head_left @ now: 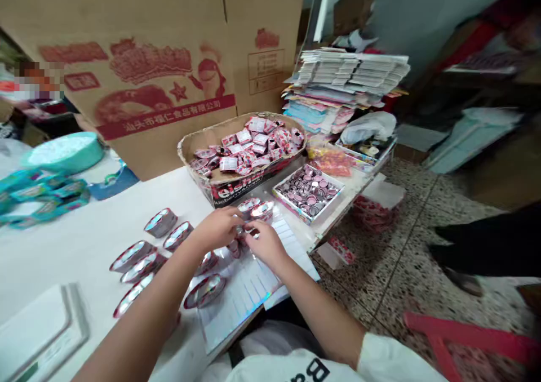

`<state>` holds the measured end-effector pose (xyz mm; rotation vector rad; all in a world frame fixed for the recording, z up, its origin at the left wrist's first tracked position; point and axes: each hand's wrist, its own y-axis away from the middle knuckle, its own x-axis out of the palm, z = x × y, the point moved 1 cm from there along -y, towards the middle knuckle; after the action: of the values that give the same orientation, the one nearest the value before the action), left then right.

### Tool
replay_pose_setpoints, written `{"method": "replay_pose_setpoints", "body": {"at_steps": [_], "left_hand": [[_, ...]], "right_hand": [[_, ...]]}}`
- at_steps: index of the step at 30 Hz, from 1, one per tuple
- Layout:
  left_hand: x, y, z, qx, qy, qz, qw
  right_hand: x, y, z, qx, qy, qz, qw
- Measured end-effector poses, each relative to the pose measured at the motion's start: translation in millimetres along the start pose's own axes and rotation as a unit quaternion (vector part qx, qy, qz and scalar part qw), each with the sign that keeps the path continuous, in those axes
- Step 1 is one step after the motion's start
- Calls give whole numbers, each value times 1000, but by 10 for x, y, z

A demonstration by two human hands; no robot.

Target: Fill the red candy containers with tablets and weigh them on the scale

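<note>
The left hand (217, 228) and right hand (266, 244) meet, fingers drawn in narrow at a small shiny piece (240, 231) (which of them grips it, I cannot tell) over the desk (97, 218), near the far end of a sheet (243, 294); oval packs (161, 223) stand mostly left, a tray (291, 208) of discs (313, 190) right

Table (93, 224): scale (34, 331) near left, oval packs (132, 256) beyond and right of it, sheet (240, 294) right of most packs along the near edge. Cut-down carton (200, 186) of small boxes (253, 140) behind the sheet, big shipping carton (169, 97) behind that, tub (63, 162) off to its left. Right of the cut-down carton, tray (291, 208) with discs (310, 190); cardboard stack (350, 69) behind.
</note>
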<state>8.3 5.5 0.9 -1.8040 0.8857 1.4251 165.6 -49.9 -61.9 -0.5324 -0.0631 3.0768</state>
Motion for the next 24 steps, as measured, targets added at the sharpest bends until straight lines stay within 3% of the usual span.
{"method": "replay_pose_setpoints", "body": {"at_steps": [10, 17, 24], "left_hand": [[-187, -100, 119, 71, -9, 86, 994], [-257, -144, 41, 83, -69, 120, 987], [-246, -146, -26, 140, -164, 141, 966]], "right_hand": [[21, 9, -80, 29, -76, -40, 996], [-52, -17, -96, 30, -63, -7, 998], [-133, -104, -62, 25, -19, 32, 999]]}}
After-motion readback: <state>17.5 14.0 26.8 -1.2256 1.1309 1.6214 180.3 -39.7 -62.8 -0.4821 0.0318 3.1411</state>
